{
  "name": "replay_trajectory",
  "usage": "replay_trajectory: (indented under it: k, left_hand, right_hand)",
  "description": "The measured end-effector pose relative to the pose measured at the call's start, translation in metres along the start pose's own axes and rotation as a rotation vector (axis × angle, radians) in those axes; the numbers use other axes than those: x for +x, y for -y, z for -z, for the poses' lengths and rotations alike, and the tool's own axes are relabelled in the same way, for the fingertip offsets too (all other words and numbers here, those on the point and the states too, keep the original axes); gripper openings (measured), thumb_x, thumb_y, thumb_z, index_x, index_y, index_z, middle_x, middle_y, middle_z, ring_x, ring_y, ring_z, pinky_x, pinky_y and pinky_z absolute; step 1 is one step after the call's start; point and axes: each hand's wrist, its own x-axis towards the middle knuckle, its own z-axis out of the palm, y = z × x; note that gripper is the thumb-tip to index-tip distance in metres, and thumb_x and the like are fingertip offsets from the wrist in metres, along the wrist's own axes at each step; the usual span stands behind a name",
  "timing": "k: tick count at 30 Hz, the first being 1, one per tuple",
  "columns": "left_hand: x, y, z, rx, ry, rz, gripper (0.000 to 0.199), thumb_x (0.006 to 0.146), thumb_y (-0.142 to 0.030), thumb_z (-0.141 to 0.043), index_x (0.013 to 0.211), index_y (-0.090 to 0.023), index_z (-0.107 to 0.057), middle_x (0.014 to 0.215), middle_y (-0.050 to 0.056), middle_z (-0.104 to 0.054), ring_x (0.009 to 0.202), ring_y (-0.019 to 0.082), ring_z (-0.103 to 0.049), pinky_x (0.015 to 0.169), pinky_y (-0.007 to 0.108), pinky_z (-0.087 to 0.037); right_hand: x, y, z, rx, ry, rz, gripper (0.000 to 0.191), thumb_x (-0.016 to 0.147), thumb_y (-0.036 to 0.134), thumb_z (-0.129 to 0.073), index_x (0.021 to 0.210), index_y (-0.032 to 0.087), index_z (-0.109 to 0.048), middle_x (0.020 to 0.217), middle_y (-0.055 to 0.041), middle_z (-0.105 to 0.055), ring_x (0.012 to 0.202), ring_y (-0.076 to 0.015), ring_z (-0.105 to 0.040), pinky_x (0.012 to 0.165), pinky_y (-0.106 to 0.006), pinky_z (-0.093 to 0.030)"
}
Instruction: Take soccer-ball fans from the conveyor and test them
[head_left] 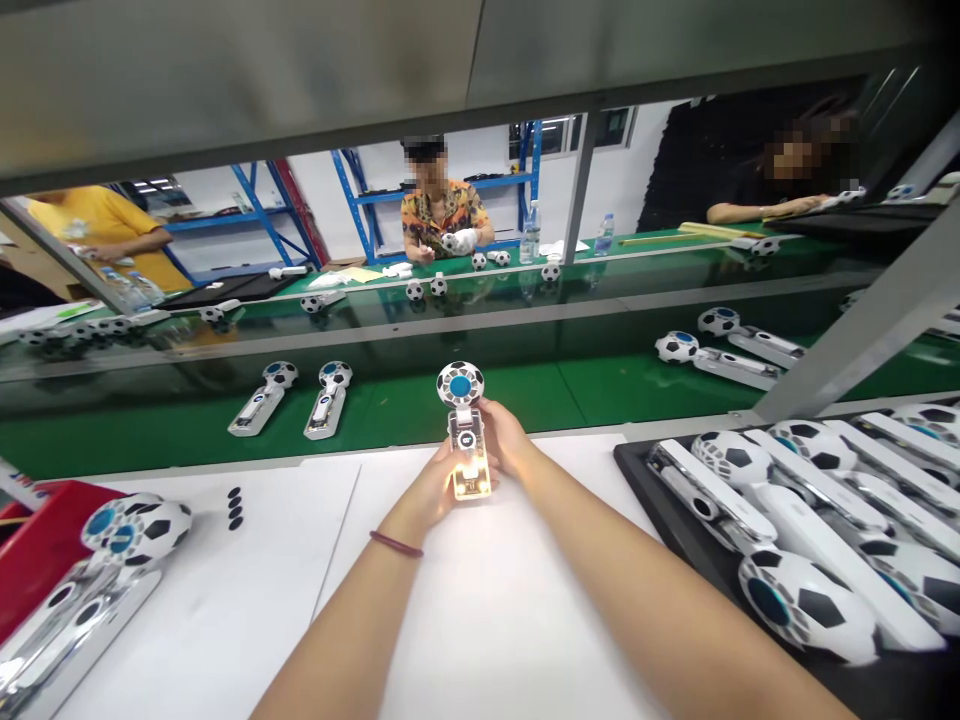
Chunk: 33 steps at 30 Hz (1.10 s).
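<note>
A white device with a round football-patterned head [461, 384] is held upright near the middle of the view, above the far edge of the white worktop [480, 620]. Its body has a small round dark display, and yellowish lights glow at its lower end. My left hand [435, 490] wraps the lower left side of the body. On the right side, my right hand [506, 437] grips it just below the head. Both hands are closed on the same device, and some fingers are hidden behind it.
Several similar devices fill a black tray [637, 480] at the right. More lie on the green conveyor [397, 400] and beside a red bin [67, 510] at the left. Small black ovals [235, 508] lie on the worktop. Three people are beyond the conveyor; a metal post slants at the right.
</note>
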Motion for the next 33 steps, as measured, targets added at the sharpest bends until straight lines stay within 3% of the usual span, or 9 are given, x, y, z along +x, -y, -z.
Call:
replay_trajectory:
  k: [6, 11, 17, 29, 33]
  left_hand:
    - [-0.003, -0.004, -0.005, -0.003, 0.029, 0.002, 0.042, 0.072, -0.026, -0.064, 0.109, -0.016, -0.046, 0.090, 0.011, -0.065, 0.077, 0.025, -0.064, 0.069, 0.038, -0.049]
    - [-0.001, -0.001, -0.002, -0.017, 0.011, -0.022, 0.039, 0.075, -0.025, -0.062, 0.109, -0.017, -0.046, 0.095, 0.011, -0.063, 0.081, 0.025, -0.063, 0.072, 0.037, -0.050]
    - [0.003, 0.005, 0.003, -0.036, 0.044, -0.051, 0.041, 0.076, -0.025, -0.061, 0.111, -0.018, -0.041, 0.089, 0.009, -0.064, 0.076, 0.025, -0.064, 0.068, 0.038, -0.051]
    - [0.007, 0.006, 0.003, -0.087, 0.101, -0.045, 0.050, 0.072, -0.023, -0.065, 0.113, -0.017, -0.038, 0.085, 0.008, -0.065, 0.075, 0.025, -0.065, 0.072, 0.042, -0.051]
    - [0.009, 0.006, 0.004, -0.106, 0.120, -0.023, 0.059, 0.067, -0.018, -0.069, 0.116, -0.019, -0.036, 0.087, 0.006, -0.065, 0.077, 0.023, -0.065, 0.078, 0.043, -0.050]
  right_hand:
    - [-0.005, 0.002, 0.000, 0.003, 0.084, -0.189, 0.033, 0.083, 0.040, -0.039, 0.071, 0.014, -0.056, 0.060, -0.0049, -0.058, 0.053, -0.0148, -0.054, 0.052, -0.026, -0.044]
    - [-0.005, 0.003, 0.001, 0.052, 0.180, -0.209, 0.037, 0.084, 0.039, -0.037, 0.079, 0.010, -0.060, 0.071, -0.0076, -0.063, 0.060, -0.0149, -0.058, 0.056, -0.024, -0.045]
    - [-0.002, 0.000, 0.006, -0.045, 0.160, -0.260, 0.040, 0.081, 0.046, -0.035, 0.072, 0.014, -0.056, 0.044, 0.0001, -0.048, 0.033, -0.0102, -0.035, 0.035, -0.023, -0.032]
    - [0.002, -0.001, 0.012, -0.112, 0.203, -0.220, 0.044, 0.075, 0.047, -0.031, 0.077, 0.013, -0.059, 0.037, 0.0021, -0.040, 0.028, -0.0088, -0.024, 0.026, -0.020, -0.015]
    - [0.004, -0.001, 0.012, -0.080, 0.216, -0.181, 0.049, 0.073, 0.046, -0.030, 0.087, 0.011, -0.061, 0.041, 0.0002, -0.046, 0.028, -0.0088, -0.024, 0.026, -0.021, -0.013]
